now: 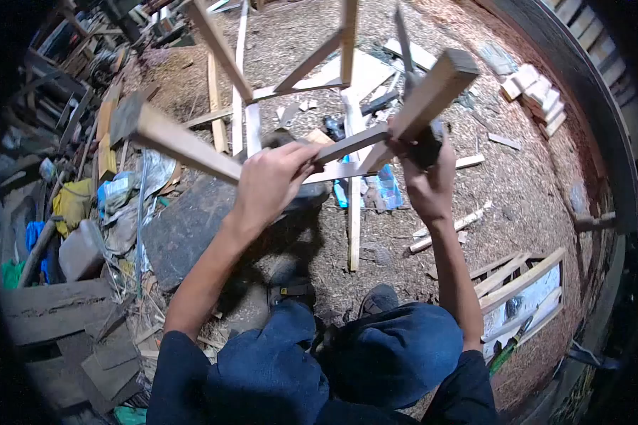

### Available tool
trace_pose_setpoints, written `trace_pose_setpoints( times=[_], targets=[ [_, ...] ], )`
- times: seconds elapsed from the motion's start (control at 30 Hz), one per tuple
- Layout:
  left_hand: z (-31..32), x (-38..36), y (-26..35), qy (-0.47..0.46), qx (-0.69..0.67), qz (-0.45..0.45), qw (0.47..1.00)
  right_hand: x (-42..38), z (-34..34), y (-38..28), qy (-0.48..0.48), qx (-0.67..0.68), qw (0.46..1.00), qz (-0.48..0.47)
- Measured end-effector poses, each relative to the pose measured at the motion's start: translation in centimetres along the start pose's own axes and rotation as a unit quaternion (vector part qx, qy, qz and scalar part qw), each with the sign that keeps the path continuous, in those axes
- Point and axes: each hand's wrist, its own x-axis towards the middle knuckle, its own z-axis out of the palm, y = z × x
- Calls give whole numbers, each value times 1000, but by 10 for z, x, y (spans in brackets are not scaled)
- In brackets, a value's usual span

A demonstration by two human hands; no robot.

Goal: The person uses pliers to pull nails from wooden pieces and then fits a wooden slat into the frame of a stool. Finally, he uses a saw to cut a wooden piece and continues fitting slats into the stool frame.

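Observation:
A wooden frame of legs and crosspieces stands in front of me. My left hand [273, 177] is closed on a short crosspiece [353, 144] near its left end. That piece's right end meets a thick square wooden leg [436, 93]. My right hand [430, 173] is closed beside this leg, around a dark object [427, 146] that I cannot make out; a long dark blade-like part [404, 39] rises behind the leg. Another square leg [181, 142] slants up to the left, past my left wrist.
A dark flat stone [184, 234] lies left of centre. Wood scraps and bags, including a yellow one [72, 205], crowd the left side. At the lower right is a slatted wooden frame [524, 290]; stacked blocks [535, 92] lie at the upper right.

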Motion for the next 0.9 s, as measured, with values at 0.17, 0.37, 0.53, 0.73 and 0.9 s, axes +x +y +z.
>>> trace_pose_setpoints(
  times=[0.17,0.37,0.53,0.73,0.9],
  targets=[
    [62,60,26,-6,-4,153,988,-30,-62,16,128,-65,989,31],
    [175,102,64,-39,-47,216,975,-75,-115,51,279,-188,936,103],
    [239,115,86,-77,-69,227,968,-107,-148,94,322,-191,914,156],
    [281,103,85,-116,-65,238,962,-150,-151,144,328,-254,891,186],
    [262,86,82,-172,-51,208,962,-157,-135,138,391,-162,880,213]
  ],
)
